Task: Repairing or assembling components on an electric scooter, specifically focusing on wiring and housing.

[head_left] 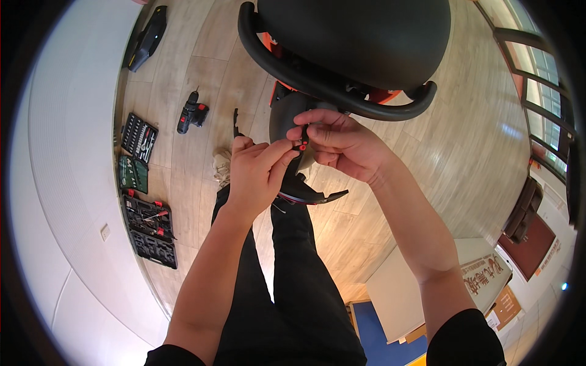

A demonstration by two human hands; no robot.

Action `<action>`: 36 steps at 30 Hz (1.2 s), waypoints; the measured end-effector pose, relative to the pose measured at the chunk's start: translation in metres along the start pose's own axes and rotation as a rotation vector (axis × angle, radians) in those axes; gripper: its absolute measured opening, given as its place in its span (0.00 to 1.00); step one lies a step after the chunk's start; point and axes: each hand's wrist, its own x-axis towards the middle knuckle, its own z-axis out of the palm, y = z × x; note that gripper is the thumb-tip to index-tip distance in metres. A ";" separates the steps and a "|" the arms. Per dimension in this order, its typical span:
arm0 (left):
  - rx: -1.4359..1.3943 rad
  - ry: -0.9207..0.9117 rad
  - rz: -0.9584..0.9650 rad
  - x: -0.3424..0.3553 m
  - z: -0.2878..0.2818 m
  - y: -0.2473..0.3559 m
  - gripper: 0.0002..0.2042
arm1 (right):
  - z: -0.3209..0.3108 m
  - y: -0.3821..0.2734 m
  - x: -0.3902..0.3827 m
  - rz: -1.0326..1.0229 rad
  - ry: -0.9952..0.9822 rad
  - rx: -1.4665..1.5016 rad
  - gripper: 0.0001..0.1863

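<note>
In the head view, the left hand [255, 174] pinched the lower end of a small black-and-red part [303, 146], and the right hand [348, 146] gripped its upper end narrowly between thumb and fingertips, presumably steadying it from both sides. It was near the curved black rail [329, 100]; the drill [190, 114] lay leftward on the floor [207, 79], perhaps for easy reach.

At the near left the person is wearing a short black left sleeve [178, 355], and at the near right a matching right sleeve [467, 341]; these are leaving the left forearm [204, 274] and right forearm [410, 216] bare. Black trousers [305, 262] are filling the near middle. Farther off, to the left, a beige shoe [221, 165] is showing in part.
</note>
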 end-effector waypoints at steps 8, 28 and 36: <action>-0.024 -0.032 -0.021 0.002 0.004 0.000 0.04 | -0.006 -0.001 -0.002 -0.009 -0.099 0.079 0.14; -0.093 -0.095 -0.106 -0.002 0.007 0.004 0.05 | -0.008 0.003 0.000 -0.047 -0.088 0.131 0.12; -0.109 -0.090 -0.073 0.000 0.005 0.005 0.05 | -0.003 -0.001 -0.002 -0.048 -0.051 0.089 0.17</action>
